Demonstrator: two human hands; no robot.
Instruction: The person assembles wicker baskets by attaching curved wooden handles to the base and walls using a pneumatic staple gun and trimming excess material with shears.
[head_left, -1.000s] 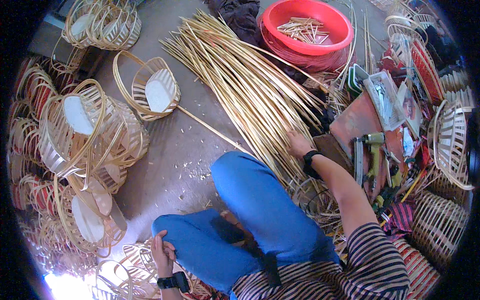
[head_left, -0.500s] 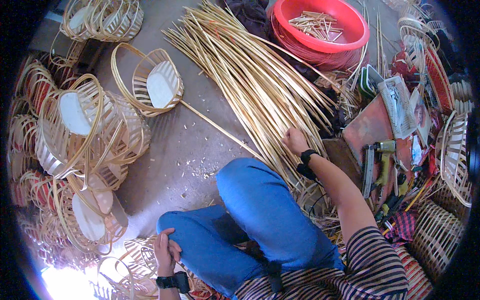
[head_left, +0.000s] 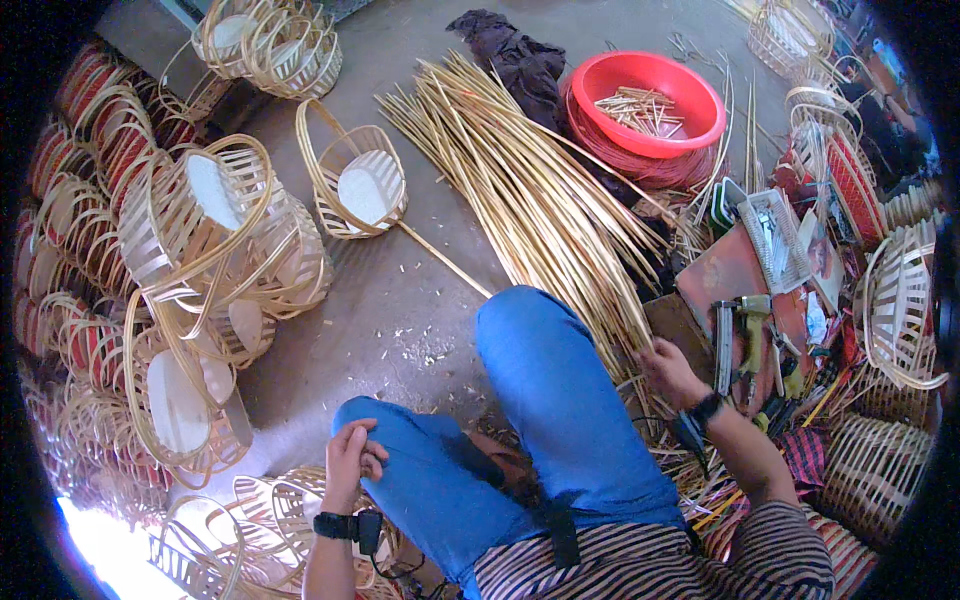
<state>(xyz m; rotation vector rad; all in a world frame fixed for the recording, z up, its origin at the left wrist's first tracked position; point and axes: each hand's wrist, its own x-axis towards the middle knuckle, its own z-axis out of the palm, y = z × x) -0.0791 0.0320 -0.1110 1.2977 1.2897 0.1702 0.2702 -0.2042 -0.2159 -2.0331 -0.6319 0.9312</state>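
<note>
My left hand (head_left: 356, 458) rests against my left knee, fingers loosely bent and apart, holding nothing. At the near end of a long bundle of bamboo strips (head_left: 540, 170), my right hand (head_left: 672, 374) has its fingers closed; whether a strip is between them I cannot make out. The bundle lies fanned across the floor, running from far left to near right. A handled bamboo basket (head_left: 385, 165) with a white oval base sits left of the bundle. One long strip (head_left: 440, 257) stretches from it toward my right knee.
Several unfinished baskets (head_left: 225, 235) are piled at left, before rows of stacked baskets. A red basin (head_left: 590, 100) of short sticks stands on coiled reddish cord at the far right. Nearer are a nail gun (head_left: 750, 325), a white plastic tray (head_left: 772, 240) and more baskets (head_left: 900, 300).
My right hand has moved from over the bundle's middle toward its near right end. My left hand remains by the knee. The whole view has shifted.
</note>
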